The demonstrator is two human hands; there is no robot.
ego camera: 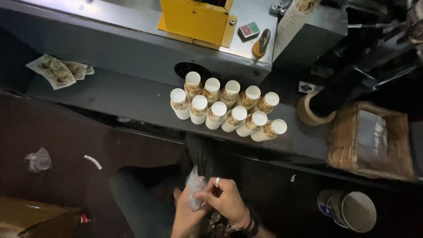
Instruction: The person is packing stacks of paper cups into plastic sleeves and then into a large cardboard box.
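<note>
Low in the head view, my left hand and my right hand meet over a clear plastic bag, both gripping it. The right hand wears a ring and dark wrist bands. Printed paper cups seem to lie just under the hands, but they are too dark to make out. On the grey machine shelf above stand several stacks of paper cups with white bottoms up, in two rows.
A yellow machine housing sits at the top. Flat printed cup blanks lie at the left. A tape roll, a cardboard box and a metal can are at the right. A crumpled wrapper lies on the floor.
</note>
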